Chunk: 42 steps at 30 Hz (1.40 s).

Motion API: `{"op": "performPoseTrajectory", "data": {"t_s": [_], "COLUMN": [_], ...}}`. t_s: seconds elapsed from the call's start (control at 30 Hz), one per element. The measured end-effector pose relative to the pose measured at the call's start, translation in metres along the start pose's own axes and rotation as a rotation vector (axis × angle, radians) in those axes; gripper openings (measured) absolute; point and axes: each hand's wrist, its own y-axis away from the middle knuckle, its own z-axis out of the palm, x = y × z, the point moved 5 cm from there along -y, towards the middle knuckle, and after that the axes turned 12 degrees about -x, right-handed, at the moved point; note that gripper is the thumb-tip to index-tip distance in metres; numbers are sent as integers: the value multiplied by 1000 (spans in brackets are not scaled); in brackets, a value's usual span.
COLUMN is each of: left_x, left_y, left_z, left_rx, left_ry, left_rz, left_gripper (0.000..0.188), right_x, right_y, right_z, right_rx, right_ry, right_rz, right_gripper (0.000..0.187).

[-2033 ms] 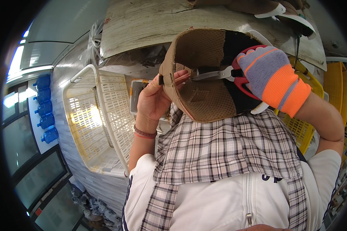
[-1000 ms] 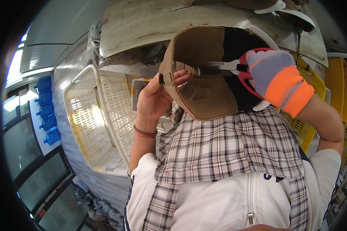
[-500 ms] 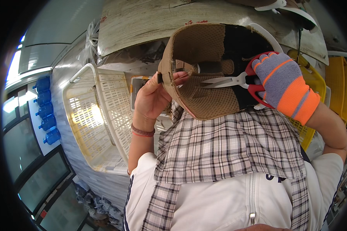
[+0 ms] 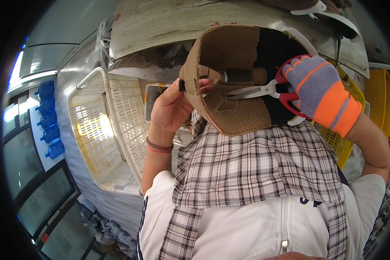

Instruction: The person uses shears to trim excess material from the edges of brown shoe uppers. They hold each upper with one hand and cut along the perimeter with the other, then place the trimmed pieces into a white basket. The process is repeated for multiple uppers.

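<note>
White basket (image 4: 128,125), yellow crate (image 4: 343,151) partly behind right hand (image 4: 318,84)

No complete word, number or sign can be read. At 4 o'clock, dark characters (image 4: 310,202) stand on the chest of the white jacket (image 4: 242,229), partly covered by the edge of the checked apron (image 4: 255,164), so only fragments show. Just past 12 o'clock, small red marks (image 4: 223,24) lie on the bench (image 4: 169,26); whether they are writing cannot be told. At 8 o'clock, a small red patch (image 4: 44,237) by the dark-framed glass panels (image 4: 67,229) is too small to read
</note>
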Motion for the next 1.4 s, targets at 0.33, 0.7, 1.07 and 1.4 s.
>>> {"op": "performPoseTrajectory", "data": {"t_s": [0.33,0.7,1.07,1.4], "left_x": [1,0,0,-6], "left_y": [3,2,-4,-9], "left_z": [1,-2,5,9], "left_rx": [44,10,-85,-55], "left_ry": [6,6,62,92], "left_rz": [37,24,-47,34], "left_gripper": [40,39,35,28], "right_x": [6,14,23,11], "right_y": [-19,-27,10,0], "right_z": [-7,-9,3,2], "right_rx": [37,-184,122,-113], "right_ry": [75,12,-353,-247], "right_rz": [-138,-57,23,61], "right_gripper": [45,37,76,71]}}
